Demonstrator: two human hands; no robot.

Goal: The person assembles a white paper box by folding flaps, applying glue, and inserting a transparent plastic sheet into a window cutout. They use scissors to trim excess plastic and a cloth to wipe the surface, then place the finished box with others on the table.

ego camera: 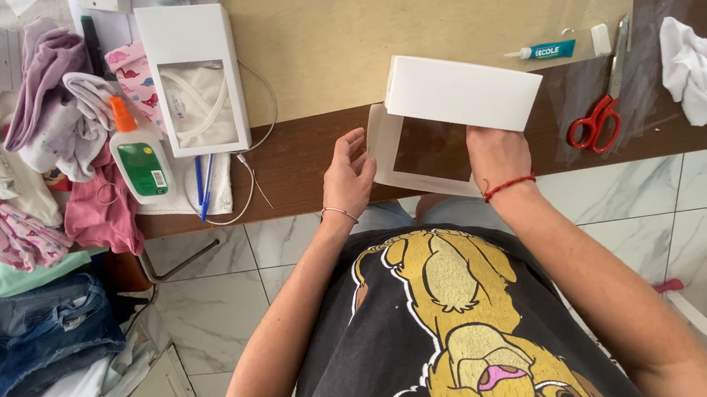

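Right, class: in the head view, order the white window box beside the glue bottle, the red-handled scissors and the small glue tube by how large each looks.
1. White window box, largest.
2. Red-handled scissors.
3. Small glue tube, smallest.
All lie flat on the table at similar depth, so the order looks safe.
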